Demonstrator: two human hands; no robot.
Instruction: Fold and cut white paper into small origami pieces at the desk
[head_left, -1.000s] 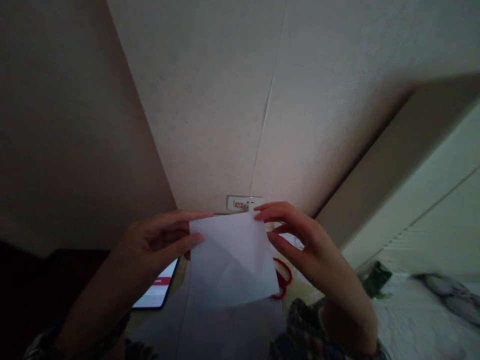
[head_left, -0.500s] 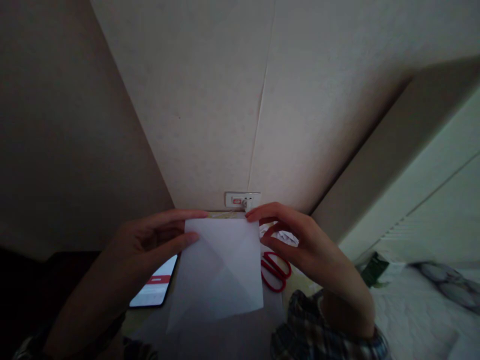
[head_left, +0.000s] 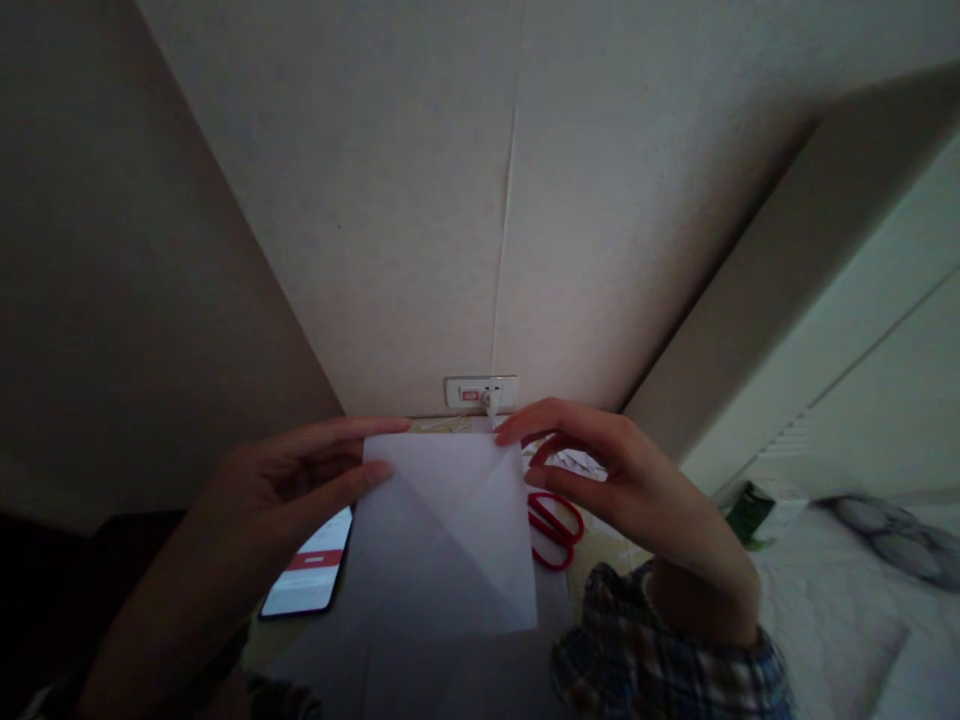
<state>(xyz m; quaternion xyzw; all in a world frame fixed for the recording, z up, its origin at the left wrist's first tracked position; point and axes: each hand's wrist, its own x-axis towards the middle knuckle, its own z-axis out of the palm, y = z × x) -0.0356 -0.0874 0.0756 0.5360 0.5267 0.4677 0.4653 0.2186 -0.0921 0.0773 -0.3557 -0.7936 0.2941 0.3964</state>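
A white square sheet of paper with a diagonal crease is held up in front of me, above a small table. My left hand pinches its upper left corner between thumb and fingers. The fingertips of my right hand grip its upper right corner and right edge. Both hands are closed on the sheet, which hangs nearly flat and faces me.
Red-handled scissors lie on the table right of the sheet. A lit phone lies at the left. Crumpled white paper sits behind my right hand. A wall socket is straight ahead. A bed lies at the right.
The sheet has opened out flatter and now hangs lower and squarer. The view has tilted slightly, so the scissors show more fully beside the sheet.
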